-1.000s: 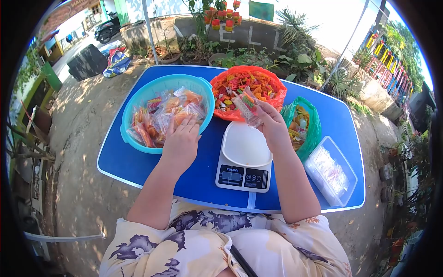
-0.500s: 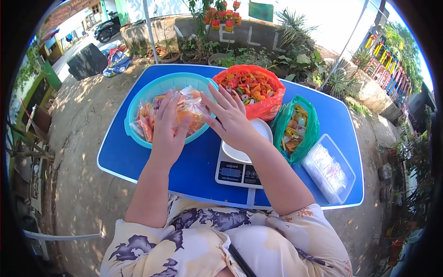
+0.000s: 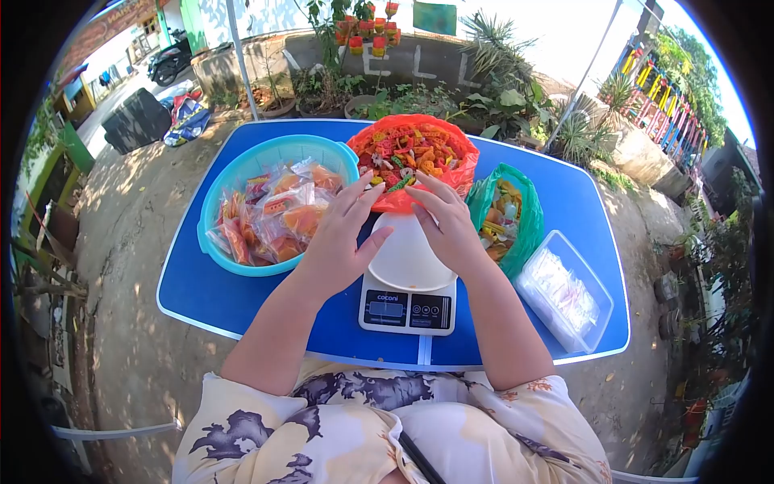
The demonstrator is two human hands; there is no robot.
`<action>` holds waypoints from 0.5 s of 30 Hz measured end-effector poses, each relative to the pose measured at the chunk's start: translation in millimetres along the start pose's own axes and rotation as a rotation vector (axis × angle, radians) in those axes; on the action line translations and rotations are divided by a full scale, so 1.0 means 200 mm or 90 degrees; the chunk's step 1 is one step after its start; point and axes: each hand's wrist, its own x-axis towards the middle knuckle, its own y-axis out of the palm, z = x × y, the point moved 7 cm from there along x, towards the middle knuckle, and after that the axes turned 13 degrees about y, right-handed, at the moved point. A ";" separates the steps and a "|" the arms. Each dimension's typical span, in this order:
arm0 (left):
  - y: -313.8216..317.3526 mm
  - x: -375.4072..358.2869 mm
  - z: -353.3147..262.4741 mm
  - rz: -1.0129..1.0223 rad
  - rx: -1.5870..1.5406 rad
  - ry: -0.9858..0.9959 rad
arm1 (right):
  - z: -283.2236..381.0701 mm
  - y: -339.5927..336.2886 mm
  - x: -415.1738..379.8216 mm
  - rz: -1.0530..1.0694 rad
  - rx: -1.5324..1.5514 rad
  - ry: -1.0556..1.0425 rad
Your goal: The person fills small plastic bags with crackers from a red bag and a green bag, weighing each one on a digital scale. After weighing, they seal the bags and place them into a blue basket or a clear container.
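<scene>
Both my hands hover over the white bowl (image 3: 407, 256) of a kitchen scale (image 3: 405, 310), near the front lip of a red plastic bag (image 3: 466, 165) full of orange and red snacks (image 3: 415, 153). My left hand (image 3: 343, 242) has its fingers stretched out and thumb apart, with nothing in it. Likewise empty, my right hand (image 3: 447, 226) spreads its fingers at the bag's front edge. Left of my left hand stands a turquoise basket (image 3: 211, 206) heaped with small sealed snack packets (image 3: 278, 210). Beside my right wrist is a green plastic bag (image 3: 528, 214) of yellowish snacks (image 3: 501, 211).
A clear plastic box (image 3: 603, 310) of thin plastic sachets (image 3: 564, 294) sits at the right of the blue table (image 3: 258, 302). Thin poles (image 3: 242, 60) rise behind the table. Potted plants (image 3: 379, 101) line the wall at the back.
My hands have moved right, from over the turquoise basket to over the scale and the red bag's front edge. The whole view has shifted slightly.
</scene>
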 end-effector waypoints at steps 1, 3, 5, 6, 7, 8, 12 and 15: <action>0.06 0.01 0.00 0.039 -0.014 -0.014 | -0.05 -0.02 -0.01 0.002 0.010 0.036; 0.18 0.03 0.05 0.104 0.000 -0.034 | -0.16 -0.08 -0.02 0.001 0.028 0.106; 0.27 0.05 0.08 0.159 0.052 -0.050 | -0.25 -0.19 -0.05 -0.087 -0.048 0.121; 0.30 0.06 0.07 0.185 0.040 -0.069 | -0.30 -0.24 -0.06 -0.107 -0.099 0.156; 0.33 0.07 0.08 0.196 0.046 -0.072 | -0.37 -0.29 -0.08 -0.127 -0.150 0.192; 0.37 0.08 0.09 0.206 0.051 -0.075 | -0.47 -0.31 -0.09 -0.133 -0.217 0.217; 0.45 0.07 0.13 0.177 0.073 -0.074 | -0.69 -0.26 -0.17 -0.035 -0.319 0.286; 0.46 0.04 0.18 0.079 0.022 -0.060 | -0.71 -0.16 -0.21 -0.030 -0.454 0.222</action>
